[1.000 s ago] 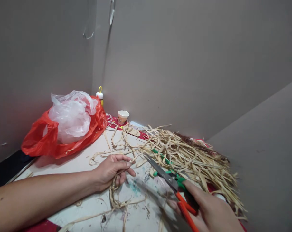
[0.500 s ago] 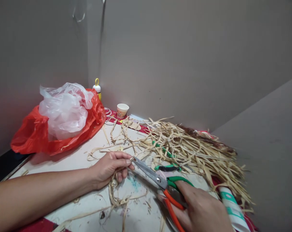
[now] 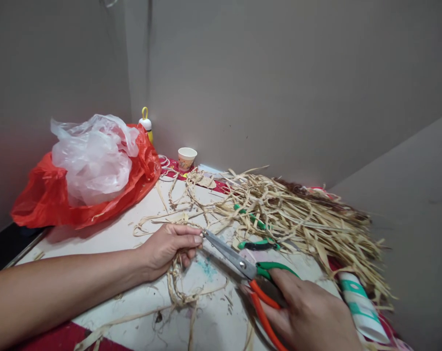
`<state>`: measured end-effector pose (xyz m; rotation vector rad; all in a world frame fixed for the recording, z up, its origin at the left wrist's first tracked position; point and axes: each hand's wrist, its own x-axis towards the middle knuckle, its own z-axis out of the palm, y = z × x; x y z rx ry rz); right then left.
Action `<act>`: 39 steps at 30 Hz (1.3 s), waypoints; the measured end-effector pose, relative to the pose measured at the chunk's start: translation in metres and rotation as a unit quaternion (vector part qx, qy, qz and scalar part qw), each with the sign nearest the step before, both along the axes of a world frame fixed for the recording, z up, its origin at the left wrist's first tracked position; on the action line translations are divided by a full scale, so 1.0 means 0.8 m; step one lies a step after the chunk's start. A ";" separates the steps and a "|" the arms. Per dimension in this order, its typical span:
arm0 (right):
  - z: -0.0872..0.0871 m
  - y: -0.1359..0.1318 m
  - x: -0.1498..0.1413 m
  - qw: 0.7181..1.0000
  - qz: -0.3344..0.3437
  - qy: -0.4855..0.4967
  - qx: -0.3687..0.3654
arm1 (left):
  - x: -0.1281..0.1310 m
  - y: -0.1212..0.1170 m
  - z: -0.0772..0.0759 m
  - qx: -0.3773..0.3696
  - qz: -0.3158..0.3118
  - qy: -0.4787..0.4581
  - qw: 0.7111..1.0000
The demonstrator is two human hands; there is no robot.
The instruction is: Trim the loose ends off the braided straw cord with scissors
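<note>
My left hand (image 3: 171,249) is closed, thumb and forefinger pinching the end of a braided straw cord (image 3: 174,285). The rest of that cord hangs below the fingers and lies in a loop on the white board. My right hand (image 3: 304,307) is wrapped round the handles of a pair of scissors (image 3: 242,264), one handle green and one orange. Their grey blades point left, and the tips meet the cord end right at my left fingertips. The blades look nearly closed. Just behind the scissors lie green-handled pliers (image 3: 259,244), partly covered by straw.
A large heap of dry straw strips (image 3: 301,209) covers the right side. At the left sits a red plastic bag (image 3: 41,192) with a clear bag (image 3: 96,165) in it. A paper cup (image 3: 186,159), a bottle (image 3: 146,125) and a white-green roll (image 3: 363,307) stand or lie around the board (image 3: 140,190).
The view has shifted slightly. The scissor blades have drawn closer together at my left fingertips; both hands keep nearly the same position and grip.
</note>
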<state>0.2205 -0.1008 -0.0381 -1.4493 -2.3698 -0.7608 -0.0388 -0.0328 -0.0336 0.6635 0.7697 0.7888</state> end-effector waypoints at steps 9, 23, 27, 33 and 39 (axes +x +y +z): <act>-0.004 -0.003 0.003 1.000 -0.003 0.023 -0.002 | 0.000 0.000 -0.002 -0.013 0.006 -0.006 1.000; -0.010 -0.008 0.017 0.993 -0.024 0.100 -0.059 | -0.001 0.001 0.001 -0.002 -0.004 -0.032 0.999; -0.004 -0.007 0.020 0.995 -0.009 0.083 -0.054 | -0.002 0.002 0.003 -0.011 -0.013 -0.053 0.998; -0.004 -0.006 0.025 0.996 0.007 0.072 -0.058 | -0.005 0.003 0.003 -0.012 -0.075 -0.062 0.995; 0.003 -0.005 0.021 0.989 0.026 0.097 -0.106 | -0.005 0.002 0.003 0.010 -0.063 -0.039 0.997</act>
